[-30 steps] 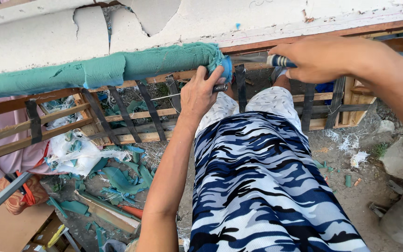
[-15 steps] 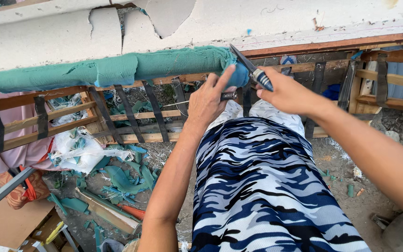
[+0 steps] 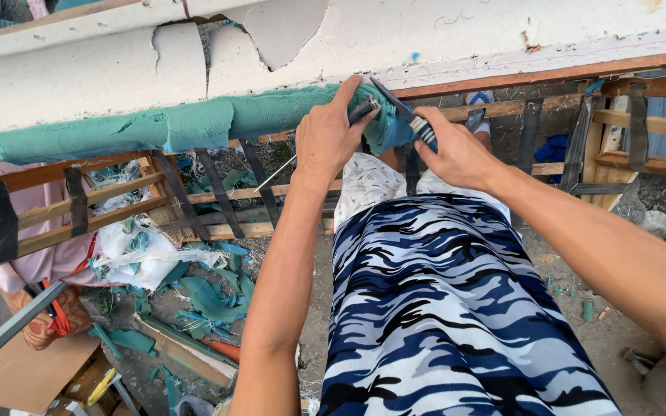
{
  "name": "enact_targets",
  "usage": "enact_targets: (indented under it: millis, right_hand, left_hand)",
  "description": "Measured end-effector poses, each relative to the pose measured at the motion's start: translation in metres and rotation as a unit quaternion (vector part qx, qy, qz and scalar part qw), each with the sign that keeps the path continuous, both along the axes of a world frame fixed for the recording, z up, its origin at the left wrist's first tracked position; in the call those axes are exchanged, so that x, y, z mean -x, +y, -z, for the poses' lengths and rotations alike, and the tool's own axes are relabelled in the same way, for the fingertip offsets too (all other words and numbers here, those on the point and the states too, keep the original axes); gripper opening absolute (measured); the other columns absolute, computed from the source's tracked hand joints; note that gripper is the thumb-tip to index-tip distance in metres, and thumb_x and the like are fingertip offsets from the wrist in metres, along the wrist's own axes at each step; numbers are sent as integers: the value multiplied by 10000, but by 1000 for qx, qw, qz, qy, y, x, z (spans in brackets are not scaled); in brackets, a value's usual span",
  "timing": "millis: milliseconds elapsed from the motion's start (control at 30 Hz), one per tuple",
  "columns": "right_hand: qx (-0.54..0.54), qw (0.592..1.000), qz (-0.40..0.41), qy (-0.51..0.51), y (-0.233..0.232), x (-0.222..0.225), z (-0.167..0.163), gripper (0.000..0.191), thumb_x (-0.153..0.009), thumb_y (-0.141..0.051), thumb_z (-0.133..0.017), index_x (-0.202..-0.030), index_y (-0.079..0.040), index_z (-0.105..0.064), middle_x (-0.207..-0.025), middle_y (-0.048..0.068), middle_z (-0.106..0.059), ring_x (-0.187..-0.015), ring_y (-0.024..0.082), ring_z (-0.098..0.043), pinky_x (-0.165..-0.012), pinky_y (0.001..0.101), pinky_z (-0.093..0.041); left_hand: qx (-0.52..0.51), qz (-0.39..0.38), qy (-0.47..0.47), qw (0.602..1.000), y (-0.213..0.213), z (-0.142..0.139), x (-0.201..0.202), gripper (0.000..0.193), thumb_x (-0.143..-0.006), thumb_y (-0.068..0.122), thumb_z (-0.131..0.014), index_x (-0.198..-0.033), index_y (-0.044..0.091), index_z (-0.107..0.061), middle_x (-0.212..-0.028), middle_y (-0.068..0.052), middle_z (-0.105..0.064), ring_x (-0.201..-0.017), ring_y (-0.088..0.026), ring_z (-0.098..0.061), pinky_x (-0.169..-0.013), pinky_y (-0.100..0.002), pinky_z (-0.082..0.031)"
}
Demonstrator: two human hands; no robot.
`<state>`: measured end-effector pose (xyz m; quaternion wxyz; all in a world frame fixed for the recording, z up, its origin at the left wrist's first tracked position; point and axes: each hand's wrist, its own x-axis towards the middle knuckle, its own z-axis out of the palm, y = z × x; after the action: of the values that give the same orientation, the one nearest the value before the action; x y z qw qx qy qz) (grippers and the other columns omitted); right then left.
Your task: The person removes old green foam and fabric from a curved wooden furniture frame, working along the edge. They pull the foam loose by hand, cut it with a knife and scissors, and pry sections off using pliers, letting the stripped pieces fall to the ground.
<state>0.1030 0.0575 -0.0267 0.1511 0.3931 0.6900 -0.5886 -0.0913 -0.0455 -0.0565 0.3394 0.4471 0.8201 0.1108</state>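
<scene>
A big old sofa frame [image 3: 194, 208] made of wooden slats and dark webbing straps [image 3: 79, 202] stands tipped up in front of the person. Pale foam padding [image 3: 79, 85], cracked and broken in spots, covers the upper part. Along the wooden rail runs a strip of green fabric [image 3: 171, 127], rolled and worn. Down on the ground lie torn green scraps [image 3: 210, 296] and white stuffing [image 3: 136, 254]. The person wears blue and white patterned shorts [image 3: 441, 308]. The left hand [image 3: 329, 139] is closed on the end of the green fabric, pinching and pulling it up off the rail. The right hand [image 3: 456, 154] is wrapped around a thin dark tool [image 3: 395, 104], maybe a knife or screwdriver, with its tip poked in under the fabric right beside the left fingers. It looks like the cloth is being stripped off the frame. The next bit needs a careful push of the tip away from the left fingers while the cloth is kept tight.
</scene>
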Motion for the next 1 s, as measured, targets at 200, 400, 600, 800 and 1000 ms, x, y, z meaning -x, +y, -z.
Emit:
enact_targets:
  millis: [200, 400, 600, 800, 1000]
  right_hand:
    - [-231, 959, -41, 161, -5, 9, 15, 510, -1007, -116, -651, -1445, -46, -400, -1154, 270, -653, -1017, 460, -641, -847, 516, -507]
    - [-240, 967, -81, 36, -28, -4, 7, 646, -972, -73, -643, -1525, 9, -319, -1109, 239, -608, -957, 402, -609, -833, 494, -473]
    - [281, 956, 83, -22, -5, -29, 1, 621, -915, -127, -613, -1478, -27, -370, -1181, 131, -678, -1114, 212, -682, -933, 379, -528]
    - [-9, 994, -88, -59, -18, -48, 2, 727, -881, -17, -553, -1557, -54, -287, -1254, 278, -582, -1132, 435, -614, -959, 492, -487]
    - [25, 992, -90, -87, -8, -74, 6, 721, -855, -40, -544, -1532, -81, -301, -1297, 288, -597, -1145, 449, -636, -964, 509, -504]
  left_hand:
    - [-170, 40, 29, 984, -20, 6, -6, 613, -848, 206, -796, -1412, 201, -555, -918, -95, -709, -803, -348, -707, -651, -461, -524]
    - [-263, 37, 98, 959, -25, 24, -15, 594, -864, 192, -843, -1403, 174, -594, -854, -59, -628, -737, -271, -675, -645, -421, -515]
    - [-242, 23, 87, 966, -27, 25, -19, 596, -891, 238, -838, -1422, 171, -576, -900, -51, -668, -760, -241, -704, -658, -391, -546]
    - [-82, -46, -3, 996, -16, 10, -36, 734, -904, 424, -772, -1528, 235, -434, -766, -128, -728, -668, -341, -720, -558, -446, -516]
    - [-47, -58, -18, 997, -7, 17, -43, 721, -910, 503, -761, -1508, 279, -425, -668, -117, -710, -608, -354, -719, -520, -457, -520]
